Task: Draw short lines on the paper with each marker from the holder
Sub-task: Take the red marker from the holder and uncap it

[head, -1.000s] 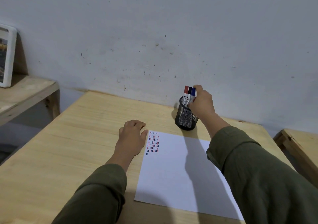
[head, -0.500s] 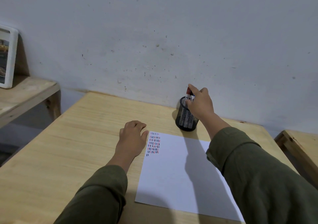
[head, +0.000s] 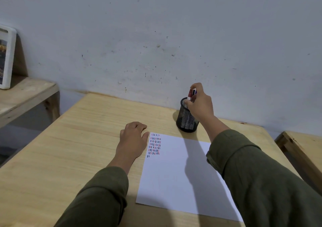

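Note:
A black mesh holder (head: 184, 122) stands on the wooden table (head: 69, 148) near the wall, with markers in it. My right hand (head: 200, 106) is at its rim, fingers closed around the red-capped marker (head: 190, 94); a blue cap shows just behind it. The white paper (head: 179, 174) lies in front of the holder, with rows of short red, blue and black lines (head: 154, 145) in its top-left corner. My left hand (head: 134, 139) rests flat on the table, its thumb touching the paper's left edge, holding nothing.
A wooden shelf (head: 26, 94) at the left carries a white-framed picture (head: 7, 57). Another wooden piece (head: 303, 150) stands at the right, beside the table. The grey wall runs directly behind the holder.
My right hand shifted from the blue-capped marker over the marker tops and closed on the red-capped one. My left hand and the paper stayed where they were.

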`<state>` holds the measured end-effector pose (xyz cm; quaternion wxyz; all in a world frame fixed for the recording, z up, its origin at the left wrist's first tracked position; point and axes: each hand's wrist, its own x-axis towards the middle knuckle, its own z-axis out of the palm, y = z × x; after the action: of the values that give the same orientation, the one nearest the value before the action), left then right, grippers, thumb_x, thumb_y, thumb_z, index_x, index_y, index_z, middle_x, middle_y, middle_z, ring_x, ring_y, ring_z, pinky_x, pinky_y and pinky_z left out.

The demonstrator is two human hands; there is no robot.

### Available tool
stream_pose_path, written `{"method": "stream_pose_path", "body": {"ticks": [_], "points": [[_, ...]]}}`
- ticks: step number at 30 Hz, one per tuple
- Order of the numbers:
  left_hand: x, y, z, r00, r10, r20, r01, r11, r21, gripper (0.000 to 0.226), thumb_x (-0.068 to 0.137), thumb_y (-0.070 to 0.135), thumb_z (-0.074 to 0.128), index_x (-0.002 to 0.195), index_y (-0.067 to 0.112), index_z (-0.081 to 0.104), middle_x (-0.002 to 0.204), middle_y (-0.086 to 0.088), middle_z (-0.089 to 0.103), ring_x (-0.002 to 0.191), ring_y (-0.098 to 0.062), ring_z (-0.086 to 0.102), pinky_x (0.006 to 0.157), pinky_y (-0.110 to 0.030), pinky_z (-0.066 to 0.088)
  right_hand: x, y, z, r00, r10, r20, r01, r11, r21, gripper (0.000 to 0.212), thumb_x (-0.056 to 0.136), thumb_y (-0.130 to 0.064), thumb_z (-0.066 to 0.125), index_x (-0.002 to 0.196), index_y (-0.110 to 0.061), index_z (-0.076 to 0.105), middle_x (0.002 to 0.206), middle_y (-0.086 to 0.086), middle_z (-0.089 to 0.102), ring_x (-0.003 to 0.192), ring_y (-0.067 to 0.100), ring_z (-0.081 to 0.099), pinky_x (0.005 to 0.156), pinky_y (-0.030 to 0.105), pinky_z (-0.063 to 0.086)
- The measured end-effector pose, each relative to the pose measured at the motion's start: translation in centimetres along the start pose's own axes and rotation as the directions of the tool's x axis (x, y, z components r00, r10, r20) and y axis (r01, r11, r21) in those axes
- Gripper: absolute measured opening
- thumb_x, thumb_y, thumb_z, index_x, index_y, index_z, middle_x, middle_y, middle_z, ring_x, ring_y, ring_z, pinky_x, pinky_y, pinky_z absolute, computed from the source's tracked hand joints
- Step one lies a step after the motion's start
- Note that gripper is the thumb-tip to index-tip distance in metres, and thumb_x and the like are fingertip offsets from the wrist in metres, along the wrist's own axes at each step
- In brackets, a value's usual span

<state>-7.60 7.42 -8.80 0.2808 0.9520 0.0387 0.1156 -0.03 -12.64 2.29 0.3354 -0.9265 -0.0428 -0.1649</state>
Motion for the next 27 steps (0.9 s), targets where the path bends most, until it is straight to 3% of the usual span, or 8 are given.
{"method": "stream_pose_path", "body": {"ticks": [3, 7, 10, 13, 16, 20, 23, 27], "points": [[-0.1, 0.0, 0.0, 1.000, -0.003, -0.004, 0.003, 1.000, 0.004, 0.038, 0.094, 0.033, 0.044, 0.128, 0.019, 0.053, 0.136, 0.000, 0.047, 0.132, -0.018, 0.034, 0.106, -0.034, 0.025, -0.3, -0.7, -0.5, 0.997, 0.015, -0.071, -0.003, 0.987, 0.158, 0.050, 0.087, -0.002, 0.053, 0.129, -0.022, 0.036, 0.090, 0.004, 0.055, 0.078, 0.020, 0.056, 0.075, 0.037, 0.051], [-0.2, 0.1, -0.3, 1.000, 0.013, -0.001, -0.013, 0.999, -0.034, 0.036, 0.093, 0.030, 0.048, 0.127, 0.018, 0.054, 0.135, 0.000, 0.048, 0.130, -0.019, 0.037, 0.106, -0.036, 0.026, -0.5, -2.9, -3.0, 0.975, -0.018, -0.223, 0.095, 0.935, 0.342, 0.056, 0.085, -0.002, 0.057, 0.131, -0.026, 0.036, 0.095, 0.003, 0.057, 0.079, 0.017, 0.061, 0.070, 0.023, 0.050], [-0.7, 0.4, -1.0, 0.997, 0.046, -0.057, -0.057, 0.978, -0.199, 0.030, 0.090, 0.023, 0.055, 0.119, 0.014, 0.059, 0.129, -0.002, 0.051, 0.117, -0.015, 0.048, 0.106, -0.039, 0.034, -1.5, -4.5, -5.9, 0.954, -0.030, -0.297, 0.166, 0.880, 0.444, 0.057, 0.083, -0.007, 0.063, 0.130, -0.026, 0.037, 0.094, 0.002, 0.064, 0.076, 0.013, 0.064, 0.066, 0.008, 0.047], [-1.0, 1.4, -2.0, 0.977, -0.046, -0.207, -0.030, 0.937, -0.349, 0.023, 0.090, 0.020, 0.055, 0.111, 0.016, 0.063, 0.125, -0.005, 0.055, 0.100, -0.009, 0.047, 0.102, -0.038, 0.039, -3.3, -5.6, -7.3, 0.964, -0.072, -0.255, 0.192, 0.855, 0.482, 0.056, 0.081, -0.010, 0.065, 0.126, -0.027, 0.038, 0.091, -0.001, 0.071, 0.074, 0.011, 0.065, 0.071, 0.008, 0.047], [-1.4, 4.3, -4.3, 0.955, -0.073, -0.287, -0.072, 0.883, -0.463, 0.023, 0.092, 0.025, 0.052, 0.111, 0.019, 0.063, 0.121, -0.004, 0.059, 0.106, -0.015, 0.053, 0.097, -0.030, 0.040, -5.7, -5.9, -7.5, 0.984, -0.125, -0.129, 0.173, 0.857, 0.485, 0.052, 0.079, -0.011, 0.066, 0.121, -0.027, 0.040, 0.090, 0.000, 0.074, 0.072, 0.012, 0.064, 0.077, 0.022, 0.050], [-2.4, 9.4, -8.1, 0.978, 0.054, -0.200, -0.170, 0.762, -0.625, 0.029, 0.094, 0.027, 0.050, 0.119, 0.018, 0.061, 0.113, 0.004, 0.063, 0.100, -0.009, 0.056, 0.084, -0.018, 0.038, -9.5, -5.7, -6.0, 0.991, -0.125, 0.035, 0.094, 0.876, 0.474, 0.045, 0.080, -0.016, 0.068, 0.117, -0.025, 0.045, 0.091, 0.001, 0.076, 0.085, 0.018, 0.068, 0.081, 0.030, 0.051], [-3.1, 11.4, -9.3, 0.981, 0.148, -0.123, -0.192, 0.725, -0.662, 0.030, 0.093, 0.029, 0.051, 0.122, 0.024, 0.059, 0.101, 0.006, 0.065, 0.092, -0.008, 0.057, 0.072, -0.006, 0.039, -11.6, -5.7, -4.9, 0.983, -0.131, 0.130, 0.057, 0.885, 0.463, 0.039, 0.082, -0.013, 0.066, 0.115, -0.019, 0.048, 0.082, -0.001, 0.073, 0.078, 0.012, 0.064, 0.076, 0.026, 0.046], [-4.3, 11.0, -9.9, 0.980, 0.126, -0.151, -0.195, 0.717, -0.669, 0.018, 0.090, 0.019, 0.057, 0.104, 0.019, 0.069, 0.088, 0.006, 0.066, 0.076, 0.000, 0.056, 0.061, 0.003, 0.038, -13.1, -6.1, -4.4, 0.977, -0.132, 0.166, 0.045, 0.892, 0.450, 0.034, 0.080, -0.015, 0.066, 0.109, -0.022, 0.051, 0.079, 0.001, 0.072, 0.076, 0.012, 0.064, 0.080, 0.032, 0.049]]}}
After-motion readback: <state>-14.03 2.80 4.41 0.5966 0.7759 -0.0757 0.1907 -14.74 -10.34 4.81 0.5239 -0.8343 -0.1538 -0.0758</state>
